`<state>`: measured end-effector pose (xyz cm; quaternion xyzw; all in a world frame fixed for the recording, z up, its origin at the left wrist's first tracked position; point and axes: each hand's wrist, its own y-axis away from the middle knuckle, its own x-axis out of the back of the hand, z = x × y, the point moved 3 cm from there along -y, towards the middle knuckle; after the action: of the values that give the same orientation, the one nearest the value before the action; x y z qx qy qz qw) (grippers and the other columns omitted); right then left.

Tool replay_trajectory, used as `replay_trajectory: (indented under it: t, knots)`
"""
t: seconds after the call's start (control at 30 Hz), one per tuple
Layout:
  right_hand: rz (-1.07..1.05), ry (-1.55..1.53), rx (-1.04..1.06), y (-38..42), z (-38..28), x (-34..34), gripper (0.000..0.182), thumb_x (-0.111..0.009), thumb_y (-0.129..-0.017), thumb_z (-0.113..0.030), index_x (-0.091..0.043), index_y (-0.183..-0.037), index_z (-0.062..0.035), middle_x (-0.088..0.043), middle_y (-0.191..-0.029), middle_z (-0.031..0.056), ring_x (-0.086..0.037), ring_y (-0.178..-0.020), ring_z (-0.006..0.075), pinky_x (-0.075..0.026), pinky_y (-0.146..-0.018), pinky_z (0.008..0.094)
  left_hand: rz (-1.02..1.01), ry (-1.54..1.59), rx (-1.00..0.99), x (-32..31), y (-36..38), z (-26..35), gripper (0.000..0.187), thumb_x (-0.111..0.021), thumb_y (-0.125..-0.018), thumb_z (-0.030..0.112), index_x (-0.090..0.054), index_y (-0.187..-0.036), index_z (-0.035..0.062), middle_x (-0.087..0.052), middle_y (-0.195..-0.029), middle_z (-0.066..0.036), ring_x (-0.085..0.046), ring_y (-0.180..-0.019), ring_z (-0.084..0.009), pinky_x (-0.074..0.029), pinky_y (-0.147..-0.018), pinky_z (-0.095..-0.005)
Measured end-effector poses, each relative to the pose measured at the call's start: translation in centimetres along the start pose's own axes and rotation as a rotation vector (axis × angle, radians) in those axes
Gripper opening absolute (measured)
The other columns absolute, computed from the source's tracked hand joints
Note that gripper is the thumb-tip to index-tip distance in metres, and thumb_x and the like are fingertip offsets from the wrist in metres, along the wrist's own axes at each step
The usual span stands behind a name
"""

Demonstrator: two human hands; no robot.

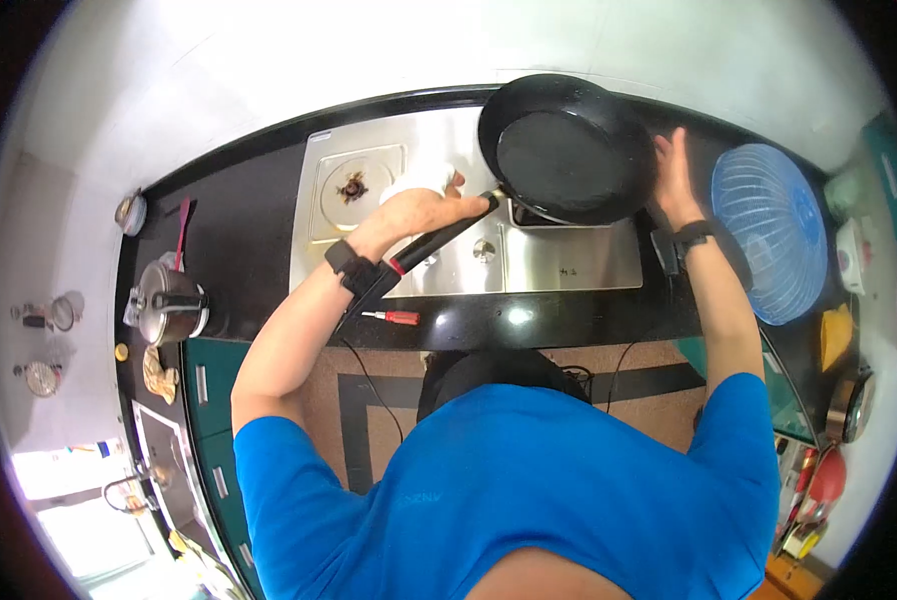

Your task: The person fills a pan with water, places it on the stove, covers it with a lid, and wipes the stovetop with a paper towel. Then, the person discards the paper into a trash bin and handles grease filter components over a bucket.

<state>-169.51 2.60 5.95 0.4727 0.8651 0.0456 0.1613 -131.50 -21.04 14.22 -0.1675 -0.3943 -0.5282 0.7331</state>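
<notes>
A black frying pan [569,150] is tilted over the right side of the steel gas hob [599,262], its handle slanting down to the left. My left hand [419,212] is closed around a white cloth [424,180], with its thumb against the inner end of the pan's handle. At the pan's right rim, my right hand [677,182] has its fingers stretched out, and its palm is beside or touching the rim. The left burner [352,187] is uncovered and has dark stains at its centre. The pan hides most of the right burner.
A red screwdriver [399,317] lies on the counter's front edge. A blue mesh food cover [769,230] stands to the right. On the left are a steel pot [164,305], a pink utensil [183,232] and a small bowl [131,213]. A sink [167,455] is farther left.
</notes>
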Motion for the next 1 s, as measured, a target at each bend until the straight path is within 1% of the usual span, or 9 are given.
replay_trajectory:
  t: [0.17,0.4,0.47,0.53,0.6,0.7,0.77,0.9,1.0]
  knots:
    - [-0.058,0.157,0.164,0.4,-0.9,0.5,0.109,-0.031,-0.093,-0.084,-0.020,-0.161,0.0005,-0.024,-0.165,0.0267,-0.016,-0.156,0.0362,-0.008,-0.126,0.0480,0.196,0.133,0.042,2.3,2.8,-2.8,0.066,-0.069,-0.092,0.049,-0.064,-0.126,-0.0064,-0.074,-0.110,-0.022,-0.072,-0.104,-0.0298,-0.055,-0.094,-0.0369]
    - [0.032,0.351,0.296,8.5,-4.0,-4.3,0.101,-0.029,-0.097,-0.079,-0.025,-0.160,0.0008,-0.026,-0.165,0.0244,-0.020,-0.156,0.0351,-0.009,-0.126,0.0479,0.447,0.300,-0.069,5.9,9.2,-6.5,0.063,-0.071,-0.089,0.050,-0.067,-0.124,-0.0023,-0.073,-0.114,-0.019,-0.070,-0.108,-0.0271,-0.054,-0.095,-0.0355]
    - [0.032,0.319,0.306,10.9,-4.7,-7.4,0.098,-0.028,-0.099,-0.076,-0.026,-0.159,0.0013,-0.028,-0.165,0.0232,-0.021,-0.155,0.0348,-0.009,-0.126,0.0475,0.427,0.247,-0.096,7.9,11.8,-6.6,0.047,-0.066,-0.098,0.034,-0.065,-0.128,-0.0019,-0.072,-0.120,-0.017,-0.069,-0.112,-0.0244,-0.053,-0.099,-0.0353]
    - [-0.053,0.120,0.303,13.0,-4.9,-11.6,0.096,-0.028,-0.101,-0.074,-0.027,-0.158,0.0018,-0.030,-0.164,0.0232,-0.024,-0.154,0.0344,-0.013,-0.125,0.0473,0.405,0.340,-0.099,9.9,14.6,-7.9,0.043,-0.066,-0.098,0.030,-0.065,-0.127,-0.0019,-0.072,-0.121,-0.016,-0.068,-0.113,-0.0230,-0.053,-0.099,-0.0347]
    - [-0.125,-0.116,0.248,16.1,-4.6,-18.0,0.093,-0.030,-0.102,-0.071,-0.028,-0.157,0.0031,-0.033,-0.163,0.0225,-0.030,-0.152,0.0331,-0.025,-0.121,0.0445,0.368,0.412,-0.125,12.5,18.1,-8.7,0.039,-0.065,-0.099,0.025,-0.066,-0.127,-0.0020,-0.072,-0.122,-0.015,-0.068,-0.113,-0.0217,-0.053,-0.099,-0.0340]
    - [-0.340,-0.415,0.107,21.6,-3.5,-27.4,0.089,-0.034,-0.103,-0.066,-0.027,-0.157,0.0054,-0.031,-0.162,0.0256,-0.031,-0.151,0.0358,-0.027,-0.122,0.0459,0.506,0.382,-0.276,17.5,23.4,-10.7,0.034,-0.064,-0.099,0.018,-0.066,-0.126,-0.0020,-0.074,-0.115,-0.013,-0.069,-0.107,-0.0201,-0.055,-0.096,-0.0336]
    - [-0.490,-0.636,-0.027,25.3,-2.2,-34.6,0.088,-0.040,-0.104,-0.062,-0.025,-0.156,0.0075,-0.029,-0.162,0.0289,-0.031,-0.151,0.0370,-0.023,-0.125,0.0476,0.651,0.038,-0.273,21.4,28.4,-11.8,0.032,-0.068,-0.095,0.016,-0.067,-0.124,0.0024,-0.074,-0.113,-0.011,-0.070,-0.105,-0.0188,-0.056,-0.094,-0.0343]
    - [-0.698,-0.706,-0.215,30.0,-0.6,-46.2,0.084,-0.042,-0.102,-0.064,-0.032,-0.157,-0.0015,-0.034,-0.163,0.0192,-0.034,-0.151,0.0283,-0.034,-0.118,0.0401,0.786,0.235,-0.305,29.1,38.5,-15.0,0.038,-0.072,-0.092,0.009,-0.064,-0.128,0.0009,-0.073,-0.110,-0.009,-0.068,-0.099,-0.0124,-0.056,-0.089,-0.0300]
    - [-0.925,-0.557,-0.180,34.0,-1.7,-55.6,0.082,-0.045,-0.101,-0.067,-0.042,-0.152,-0.0024,-0.048,-0.153,0.0167,-0.052,-0.136,0.0263,-0.049,-0.106,0.0378,0.937,0.228,-0.225,36.2,47.4,-16.0,0.038,-0.071,-0.093,0.008,-0.062,-0.129,-0.0002,-0.072,-0.112,-0.008,-0.066,-0.100,-0.0120,-0.054,-0.090,-0.0291]
